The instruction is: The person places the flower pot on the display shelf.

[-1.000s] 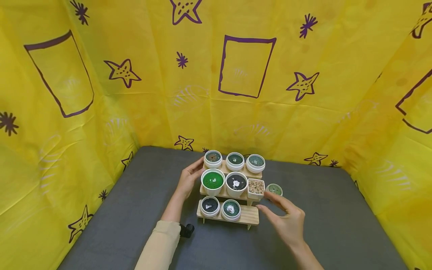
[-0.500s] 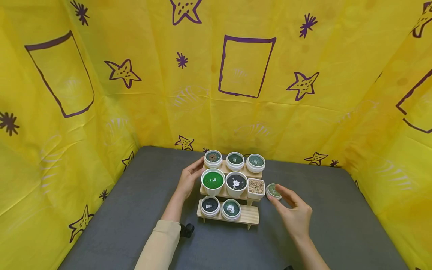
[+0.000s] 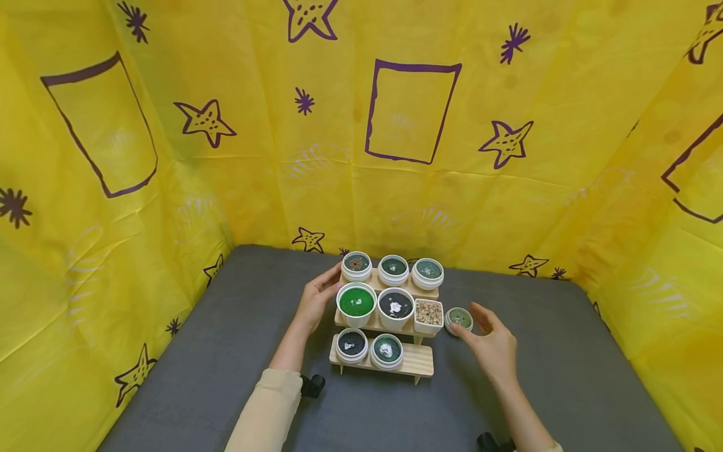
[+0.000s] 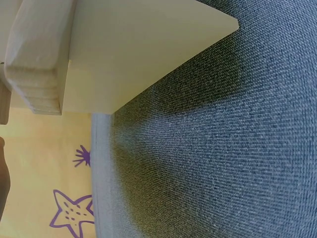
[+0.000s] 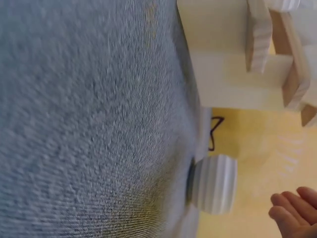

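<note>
A three-tier wooden stand [image 3: 418, 360] holds several small white pots with dark, green or pebbly tops. At its left end, my left hand [image 3: 314, 302] grips the stand near the top tier, thumb and fingers at the edge; the fingertips are partly hidden. A ribbed white pot [image 5: 215, 184] with a pale green top stands on the table to the right of the stand. Beside this pot is my right hand [image 3: 492, 342], thumb and fingers spread apart. In the right wrist view, the hand's fingers [image 5: 292, 206] are apart from the pot and hold nothing.
On the middle tier sit a bright green pot [image 3: 357, 302], a dark-topped pot [image 3: 396, 306] and a square pebble pot [image 3: 428, 314]. Two round pots are on the bottom tier, left and middle. Yellow printed cloth [image 3: 271, 150] walls in the grey table [image 3: 226, 351].
My right hand has moved from the square pebble pot to the green-topped pot on the table, reached over it, then drawn slightly back. The left hand and the stand have stayed put.
</note>
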Demonstrator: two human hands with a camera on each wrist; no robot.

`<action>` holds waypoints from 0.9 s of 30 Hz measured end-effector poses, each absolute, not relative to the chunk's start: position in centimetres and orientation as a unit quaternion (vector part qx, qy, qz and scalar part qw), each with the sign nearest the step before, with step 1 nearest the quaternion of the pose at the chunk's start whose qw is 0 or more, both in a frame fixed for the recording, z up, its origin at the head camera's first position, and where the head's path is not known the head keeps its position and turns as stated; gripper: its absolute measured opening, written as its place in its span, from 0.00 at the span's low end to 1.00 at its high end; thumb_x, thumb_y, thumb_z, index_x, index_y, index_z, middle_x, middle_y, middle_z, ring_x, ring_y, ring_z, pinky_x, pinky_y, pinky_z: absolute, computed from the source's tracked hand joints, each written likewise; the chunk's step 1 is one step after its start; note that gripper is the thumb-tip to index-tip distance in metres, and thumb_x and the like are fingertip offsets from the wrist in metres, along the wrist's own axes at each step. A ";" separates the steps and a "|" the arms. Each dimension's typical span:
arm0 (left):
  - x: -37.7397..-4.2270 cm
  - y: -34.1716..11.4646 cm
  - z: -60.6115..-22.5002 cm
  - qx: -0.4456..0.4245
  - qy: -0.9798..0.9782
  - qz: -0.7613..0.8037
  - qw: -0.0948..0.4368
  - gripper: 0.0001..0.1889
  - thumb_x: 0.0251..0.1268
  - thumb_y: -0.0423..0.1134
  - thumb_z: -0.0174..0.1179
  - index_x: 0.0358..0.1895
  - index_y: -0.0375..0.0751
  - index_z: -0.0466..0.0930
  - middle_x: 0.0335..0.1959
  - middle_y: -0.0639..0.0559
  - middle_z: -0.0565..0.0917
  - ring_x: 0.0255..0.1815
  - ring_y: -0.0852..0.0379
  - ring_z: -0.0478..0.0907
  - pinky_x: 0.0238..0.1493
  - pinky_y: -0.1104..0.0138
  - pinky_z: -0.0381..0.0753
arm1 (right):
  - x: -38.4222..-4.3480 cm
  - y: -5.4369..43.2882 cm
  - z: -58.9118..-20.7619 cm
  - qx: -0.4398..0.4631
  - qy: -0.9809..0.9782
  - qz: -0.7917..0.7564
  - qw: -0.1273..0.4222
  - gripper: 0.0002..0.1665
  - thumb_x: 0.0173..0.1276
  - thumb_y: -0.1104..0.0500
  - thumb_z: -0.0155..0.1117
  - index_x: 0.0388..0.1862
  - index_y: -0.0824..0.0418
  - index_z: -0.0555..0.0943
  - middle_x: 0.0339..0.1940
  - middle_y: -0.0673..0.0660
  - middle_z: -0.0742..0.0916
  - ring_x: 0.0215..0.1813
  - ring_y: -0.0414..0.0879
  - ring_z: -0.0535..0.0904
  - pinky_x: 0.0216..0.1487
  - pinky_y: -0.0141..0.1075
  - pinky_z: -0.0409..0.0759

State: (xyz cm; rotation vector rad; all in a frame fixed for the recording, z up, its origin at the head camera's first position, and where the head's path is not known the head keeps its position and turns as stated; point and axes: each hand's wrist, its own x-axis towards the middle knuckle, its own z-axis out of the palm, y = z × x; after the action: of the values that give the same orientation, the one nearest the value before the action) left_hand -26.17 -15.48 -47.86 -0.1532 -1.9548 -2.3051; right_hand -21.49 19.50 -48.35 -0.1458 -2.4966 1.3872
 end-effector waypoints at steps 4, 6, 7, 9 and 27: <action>-26.1 -15.5 -47.8 -0.048 -0.649 -0.757 0.056 0.27 0.67 0.25 0.54 0.70 0.29 0.66 0.72 0.35 0.69 0.55 0.79 0.76 0.60 0.82 0.73 | -22.4 20.0 -48.7 -0.058 -0.871 0.480 0.092 0.44 0.56 0.44 0.77 0.68 0.60 0.74 0.67 0.62 0.81 0.69 0.58 0.76 0.66 0.49 0.78; -26.1 -15.4 -47.7 -0.048 -0.649 -0.757 0.056 0.27 0.68 0.25 0.54 0.70 0.29 0.67 0.72 0.35 0.69 0.55 0.79 0.76 0.60 0.82 0.73 | -22.9 20.1 -48.9 -0.062 -0.872 0.478 0.083 0.44 0.56 0.45 0.76 0.68 0.61 0.73 0.67 0.63 0.80 0.69 0.59 0.75 0.66 0.50 0.77; -26.1 -15.4 -47.7 -0.048 -0.648 -0.758 0.056 0.27 0.67 0.25 0.54 0.70 0.29 0.67 0.72 0.35 0.69 0.54 0.79 0.76 0.60 0.82 0.73 | -23.1 20.2 -49.0 -0.063 -0.873 0.478 0.078 0.44 0.57 0.45 0.76 0.69 0.61 0.72 0.68 0.64 0.80 0.70 0.59 0.75 0.67 0.50 0.77; -26.1 -15.4 -47.7 -0.047 -0.646 -0.759 0.057 0.27 0.67 0.25 0.54 0.70 0.29 0.67 0.72 0.35 0.69 0.54 0.79 0.76 0.60 0.82 0.73 | -23.6 20.3 -49.3 -0.066 -0.874 0.477 0.069 0.46 0.57 0.45 0.76 0.69 0.62 0.71 0.69 0.65 0.78 0.71 0.59 0.74 0.68 0.51 0.76; -26.1 -15.4 -47.8 -0.046 -0.645 -0.761 0.059 0.27 0.67 0.25 0.54 0.70 0.29 0.66 0.72 0.35 0.68 0.55 0.79 0.76 0.61 0.82 0.72 | -25.0 21.1 -51.7 -0.081 -0.895 0.435 0.051 0.45 0.57 0.46 0.76 0.67 0.68 0.72 0.62 0.71 0.81 0.62 0.63 0.80 0.62 0.53 0.78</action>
State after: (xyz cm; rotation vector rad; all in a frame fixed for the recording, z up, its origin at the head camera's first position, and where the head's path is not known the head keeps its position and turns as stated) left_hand -26.12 -15.43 -47.77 -0.1407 -1.9533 -2.3048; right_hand -25.02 21.13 -51.75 -0.2462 -2.7252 1.3258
